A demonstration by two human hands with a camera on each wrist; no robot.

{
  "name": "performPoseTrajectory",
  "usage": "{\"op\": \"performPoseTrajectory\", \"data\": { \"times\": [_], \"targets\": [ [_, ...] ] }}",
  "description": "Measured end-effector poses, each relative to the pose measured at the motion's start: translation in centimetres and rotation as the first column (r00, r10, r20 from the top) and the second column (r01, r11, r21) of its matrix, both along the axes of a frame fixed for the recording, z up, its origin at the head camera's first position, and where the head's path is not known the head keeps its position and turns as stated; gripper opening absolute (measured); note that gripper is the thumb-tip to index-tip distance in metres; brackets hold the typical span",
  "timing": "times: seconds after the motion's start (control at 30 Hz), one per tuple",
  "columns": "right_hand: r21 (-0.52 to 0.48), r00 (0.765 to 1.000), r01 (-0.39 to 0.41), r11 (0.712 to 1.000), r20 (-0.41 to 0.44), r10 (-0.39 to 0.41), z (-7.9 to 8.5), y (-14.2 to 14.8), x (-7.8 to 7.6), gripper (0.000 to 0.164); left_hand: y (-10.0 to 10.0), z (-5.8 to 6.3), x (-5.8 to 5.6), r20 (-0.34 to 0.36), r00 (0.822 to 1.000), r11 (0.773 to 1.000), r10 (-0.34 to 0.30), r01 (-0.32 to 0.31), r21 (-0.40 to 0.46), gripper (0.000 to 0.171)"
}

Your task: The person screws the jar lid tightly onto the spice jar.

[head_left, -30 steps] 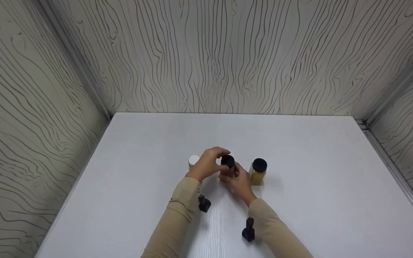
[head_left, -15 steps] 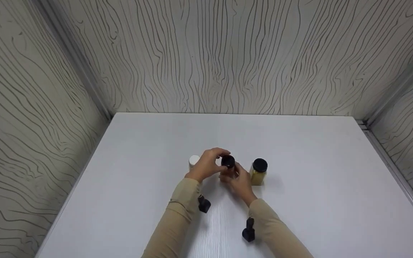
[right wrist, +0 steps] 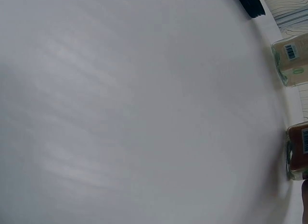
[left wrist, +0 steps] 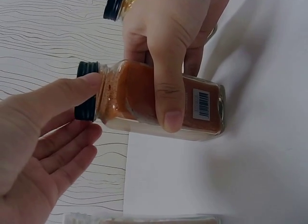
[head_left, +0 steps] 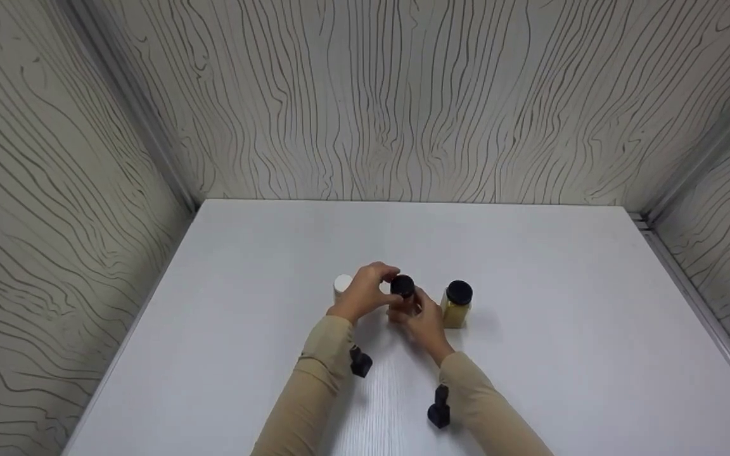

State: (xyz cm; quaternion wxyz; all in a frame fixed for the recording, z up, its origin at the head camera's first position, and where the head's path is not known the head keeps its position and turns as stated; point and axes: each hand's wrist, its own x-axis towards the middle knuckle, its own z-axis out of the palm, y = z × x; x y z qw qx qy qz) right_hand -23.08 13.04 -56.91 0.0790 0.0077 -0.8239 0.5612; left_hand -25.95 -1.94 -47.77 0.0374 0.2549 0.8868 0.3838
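A square glass spice jar with reddish-brown powder (left wrist: 144,96) stands upright on the table between my hands. My right hand (head_left: 425,322) grips its body, the thumb lying across the glass above a barcode label. At its black ribbed cap (head_left: 402,285) is my left hand (head_left: 365,291), thumb and index finger around the cap's sides. The other left fingers (left wrist: 72,161) are loosely bent below the cap in the left wrist view. The right wrist view shows only the jar's lower end (right wrist: 297,152) and a sliver of fingertip.
Just right of my right hand stands a jar of yellow contents with a black cap (head_left: 459,292). A jar with a white top (head_left: 342,284) is partly hidden behind my left hand. Its pale, barcoded body (right wrist: 293,63) shows in the right wrist view. White table (head_left: 561,285) meets patterned walls.
My left index fingertip has shifted slightly left along the far side of the cap. The right hand and the jars stay where they were.
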Motion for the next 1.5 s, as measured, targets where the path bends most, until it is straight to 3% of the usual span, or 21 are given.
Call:
{"op": "performPoseTrajectory", "data": {
  "times": [0.53,1.07,1.3,1.5],
  "targets": [
    [0.008,1.0,-0.01,1.0,-0.022,0.01,-0.18,0.11,-0.13,0.059,0.03,0.29,-0.15,-0.009,0.999,0.999,-0.033,0.033,0.021,0.041],
    [0.014,0.999,-0.022,1.0,-0.038,0.023,-0.09,0.28,-0.08,0.056,-0.01,-0.23,-0.33,-0.025,0.998,0.996,-0.064,0.065,0.066,0.042],
    [-0.018,1.0,-0.027,0.999,-0.009,0.027,-0.14,0.2,-0.04,0.057,0.29,-0.29,-0.25,-0.025,0.999,0.999,-0.045,0.046,0.023,0.044],
    [-0.034,1.0,-0.029,0.999,0.001,0.029,-0.11,0.1,-0.06,0.061,0.29,-0.2,-0.13,-0.014,0.999,0.998,-0.03,0.03,0.06,0.044]
  ]
}}
